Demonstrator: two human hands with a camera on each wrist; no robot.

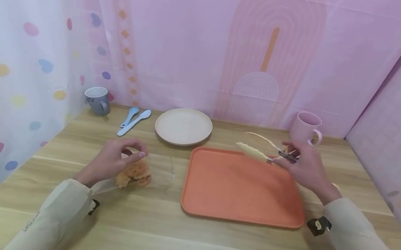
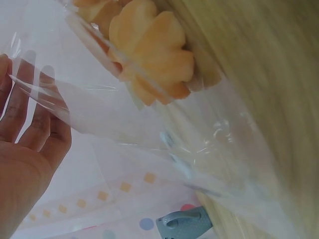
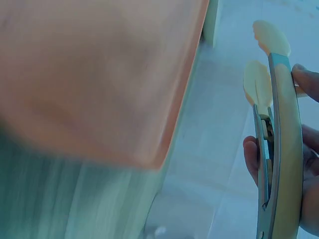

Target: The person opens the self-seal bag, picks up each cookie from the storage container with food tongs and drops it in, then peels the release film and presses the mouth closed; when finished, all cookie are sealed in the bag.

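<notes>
My left hand [image 1: 115, 160] pinches the edge of a clear plastic bag [image 1: 162, 168] between thumb and fingers. Inside the bag lie several golden flower-shaped cookies [image 1: 135, 170], and the left wrist view shows one cookie [image 2: 149, 52] up close through the film. Over the far right part of an orange tray [image 1: 241, 189], my right hand [image 1: 306, 167] holds a pair of tongs [image 1: 253, 152] with cream tips and metal arms. The tongs' tips [image 3: 257, 84] stand apart with nothing between them, pointing left above the tray's far edge.
A beige plate [image 1: 183, 126] sits at the back middle of the wooden table [image 1: 126, 236]. Left of it are two light blue spoons [image 1: 135, 123] and a grey-blue mug [image 1: 98, 100]. At the back right, behind my right hand, stands a pink mug [image 1: 305, 127]. Curtains surround the table.
</notes>
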